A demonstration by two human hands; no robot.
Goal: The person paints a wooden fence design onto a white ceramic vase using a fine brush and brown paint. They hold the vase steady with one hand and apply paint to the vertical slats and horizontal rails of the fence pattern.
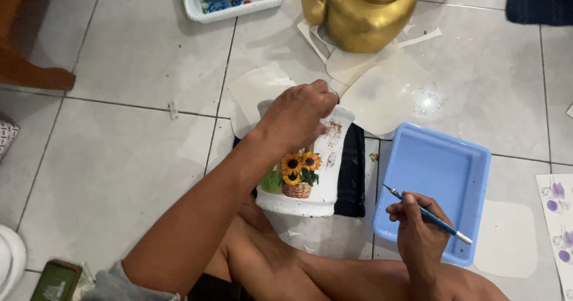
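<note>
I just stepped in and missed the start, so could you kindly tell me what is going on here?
A person sits on the tiled floor decorating a white pot that bears a sunflower-basket picture. The left hand grips the pot by its upper rim and holds it tilted over a black cloth. The right hand holds a thin blue brush over a light blue tray. A gold kettle stands on pale paper sheets just beyond.

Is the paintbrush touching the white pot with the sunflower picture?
No. The right hand holds the paintbrush over the blue tray, apart from the white pot.
</note>
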